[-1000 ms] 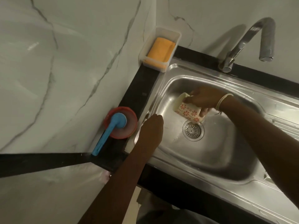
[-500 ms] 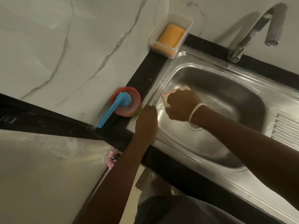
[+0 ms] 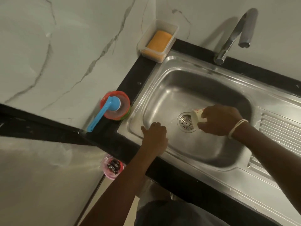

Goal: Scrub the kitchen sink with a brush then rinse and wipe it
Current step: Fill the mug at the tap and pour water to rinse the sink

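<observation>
- Between our two hands, slightly nearer the right one, sits the drain strainer (image 3: pixel 186 122) at the bottom of the sink (image 3: pixel 228 88) basin.
- Our right hand (image 3: pixel 219 120) grasps a small patterned cup (image 3: pixel 196 117), fingers curled around its body. The cup lies tipped on its side, its long axis roughly level, its pale rim end toward the left hand and just over the strainer's right edge.
- We judge this to be the rinse stage: the cup appears tipped to pour onto the basin floor, though no stream of water can be made out.
- Our left hand (image 3: pixel 154 133) rests on the near-left rim of the sink. Whether its fingers grip the edge or merely lie over it, we cannot tell.
- The brush (image 3: pixel 104 114), blue-handled, lies well to the left of the left hand, head resting in a red bowl (image 3: pixel 120 105) on the dark counter strip, handle pointing down and left, away from the sink. The left hand is the nearer one to it.
- The tap (image 3: pixel 236 35) stands beyond the right hand, spout over the basin's far edge; no water runs from it.
- An orange sponge (image 3: pixel 158 40) in a clear tray (image 3: pixel 169 26) sits beyond the left hand at the sink's far-left corner, a likely tool for wiping.
</observation>
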`<state>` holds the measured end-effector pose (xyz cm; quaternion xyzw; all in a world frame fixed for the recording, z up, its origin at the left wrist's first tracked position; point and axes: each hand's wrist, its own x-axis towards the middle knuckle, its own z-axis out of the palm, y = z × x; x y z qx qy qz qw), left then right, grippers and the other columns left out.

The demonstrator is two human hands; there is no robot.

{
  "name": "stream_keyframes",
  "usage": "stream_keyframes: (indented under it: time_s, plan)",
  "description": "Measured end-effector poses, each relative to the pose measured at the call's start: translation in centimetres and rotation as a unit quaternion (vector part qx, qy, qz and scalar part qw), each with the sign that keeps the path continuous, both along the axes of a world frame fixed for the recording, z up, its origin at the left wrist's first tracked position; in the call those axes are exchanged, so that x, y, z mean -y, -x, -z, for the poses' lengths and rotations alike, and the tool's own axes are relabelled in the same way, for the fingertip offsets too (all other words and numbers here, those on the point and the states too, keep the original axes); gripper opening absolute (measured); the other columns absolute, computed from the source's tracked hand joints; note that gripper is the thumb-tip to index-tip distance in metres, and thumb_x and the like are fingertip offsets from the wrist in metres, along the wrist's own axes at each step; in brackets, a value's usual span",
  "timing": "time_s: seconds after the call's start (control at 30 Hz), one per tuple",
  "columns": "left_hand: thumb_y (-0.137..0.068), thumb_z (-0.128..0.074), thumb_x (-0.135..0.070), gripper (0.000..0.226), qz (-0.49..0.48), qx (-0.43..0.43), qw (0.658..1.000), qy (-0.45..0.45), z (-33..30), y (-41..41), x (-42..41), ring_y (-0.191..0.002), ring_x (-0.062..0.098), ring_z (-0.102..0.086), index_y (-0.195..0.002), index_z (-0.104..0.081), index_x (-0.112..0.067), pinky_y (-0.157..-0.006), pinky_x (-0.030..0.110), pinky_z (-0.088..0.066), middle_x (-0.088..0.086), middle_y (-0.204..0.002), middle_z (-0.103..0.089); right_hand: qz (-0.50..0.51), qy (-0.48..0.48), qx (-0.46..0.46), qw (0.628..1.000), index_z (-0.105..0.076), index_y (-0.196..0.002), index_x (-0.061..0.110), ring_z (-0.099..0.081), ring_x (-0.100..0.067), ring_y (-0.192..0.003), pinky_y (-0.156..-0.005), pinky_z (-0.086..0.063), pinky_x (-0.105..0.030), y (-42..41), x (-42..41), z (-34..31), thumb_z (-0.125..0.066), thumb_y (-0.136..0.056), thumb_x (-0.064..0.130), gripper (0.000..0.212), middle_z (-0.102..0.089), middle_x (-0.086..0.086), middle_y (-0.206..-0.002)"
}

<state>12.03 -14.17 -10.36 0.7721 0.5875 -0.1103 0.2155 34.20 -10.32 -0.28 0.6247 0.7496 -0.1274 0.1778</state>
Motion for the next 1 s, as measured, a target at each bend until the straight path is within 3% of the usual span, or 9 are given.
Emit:
stream_keyframes:
  time_s: [0.13, 0.27, 0.37, 0.5, 0.6, 0.67, 0.77, 0.87, 1.0]
  plan:
    - [-0.092, -0.058, -0.042, 0.047, -0.005, 0.066, 0.998, -0.013, -1.4, -1.8, -4.2, -0.121, 0.022, -0.050, -0.130, -0.052, -0.014, -0.104, 0.042, -0.039, 0.003, -0.127, -0.053, 0.177, -0.031, -0.105, 0.978, -0.075, -0.095, 0.012, -0.056, -0.013, -0.058, -0.052, -0.036, -0.022, -4.9, -2.0, -0.6, -0.062, -0.085, 0.057, 0.048, -0.060, 0.001, -0.064]
    - [-0.086, -0.069, -0.038, 0.047, -0.022, 0.162, 0.984, -0.071, -4.5, -5.1, -12.0, -0.115, 0.022, -0.057, -0.124, -0.059, -0.012, -0.097, 0.032, -0.045, 0.006, -0.122, -0.062, 0.291, -0.119, -0.171, 0.934, -0.074, -0.078, 0.010, -0.053, -0.016, -0.056, -0.052, -0.031, -0.022, -6.9, -3.1, -0.5, -0.057, -0.091, 0.057, 0.052, -0.056, -0.002, -0.059]
    - [-0.081, -0.073, -0.038, 0.041, -0.050, 0.226, 0.970, -0.069, -6.0, -9.1, -19.1, -0.101, 0.021, -0.063, -0.111, -0.062, -0.013, -0.083, 0.030, -0.049, 0.005, -0.109, -0.067, 0.369, -0.109, -0.233, 0.893, -0.074, -0.075, 0.006, -0.059, -0.023, -0.066, -0.055, -0.036, -0.024, -7.0, -4.6, -0.3, -0.055, -0.094, 0.043, 0.047, -0.062, -0.005, -0.061]
    - [-0.080, -0.074, -0.046, 0.053, -0.036, 0.297, 0.954, -0.026, -7.6, -15.6, -25.8, -0.096, 0.017, -0.064, -0.118, -0.060, -0.012, -0.084, 0.029, -0.051, 0.003, -0.106, -0.067, 0.523, -0.097, -0.438, 0.725, -0.073, -0.063, 0.003, -0.072, -0.028, -0.072, -0.083, -0.058, -0.048, -7.2, -6.4, 0.0, -0.058, -0.088, 0.039, 0.047, -0.073, -0.007, -0.061]
    - [-0.078, -0.076, -0.042, 0.029, 0.011, 0.309, 0.950, -0.045, -8.1, -19.0, -27.3, -0.059, 0.002, -0.054, -0.076, -0.063, -0.017, -0.059, 0.018, -0.045, -0.005, -0.069, -0.059, 0.553, -0.124, -0.482, 0.668, -0.077, -0.062, 0.013, -0.073, -0.031, -0.072, -0.086, -0.057, -0.055, -7.0, -6.9, 0.3, -0.058, -0.080, 0.045, 0.041, -0.072, -0.014, -0.064]
    - [-0.081, -0.076, -0.030, 0.030, 0.004, 0.305, 0.950, -0.074, -7.4, -20.0, -27.7, -0.054, 0.005, -0.055, -0.063, -0.060, -0.011, -0.049, 0.018, -0.036, 0.003, -0.061, -0.061, 0.555, -0.126, -0.498, 0.654, -0.076, -0.064, 0.008, -0.072, -0.030, -0.070, -0.088, -0.056, -0.056, -6.8, -7.0, 0.6, -0.059, -0.081, 0.044, 0.043, -0.072, -0.014, -0.064]
    - [-0.087, -0.067, -0.011, 0.017, -0.091, 0.402, 0.911, -0.023, -5.6, -19.9, -28.3, -0.062, 0.014, -0.066, -0.078, -0.072, 0.003, -0.052, 0.027, -0.052, 0.016, -0.076, -0.071, 0.549, -0.133, -0.509, 0.649, -0.075, -0.068, 0.006, -0.071, -0.029, -0.068, -0.088, -0.056, -0.054, -6.3, -7.2, 0.9, -0.060, -0.081, 0.042, 0.041, -0.072, -0.013, -0.063]
    - [-0.091, -0.067, -0.018, 0.022, -0.198, 0.437, 0.874, 0.079, -4.3, -19.2, -28.8, -0.045, 0.001, -0.058, -0.082, -0.072, 0.001, -0.040, 0.012, -0.043, 0.008, -0.071, -0.068, 0.543, -0.153, -0.518, 0.643, -0.074, -0.070, 0.003, -0.071, -0.029, -0.066, -0.085, -0.059, -0.050, -5.5, -7.6, 1.1, -0.061, -0.085, 0.034, 0.037, -0.072, -0.013, -0.065]
    - [-0.092, -0.066, -0.032, 0.038, -0.182, 0.412, 0.888, 0.092, -3.4, -18.6, -29.5, -0.033, 0.000, -0.051, -0.064, -0.065, -0.006, -0.038, 0.015, -0.041, 0.001, -0.055, -0.062, 0.533, -0.169, -0.519, 0.646, -0.074, -0.071, 0.003, -0.070, -0.027, -0.066, -0.084, -0.059, -0.048, -4.9, -7.8, 1.1, -0.062, -0.087, 0.031, 0.034, -0.072, -0.012, -0.065]
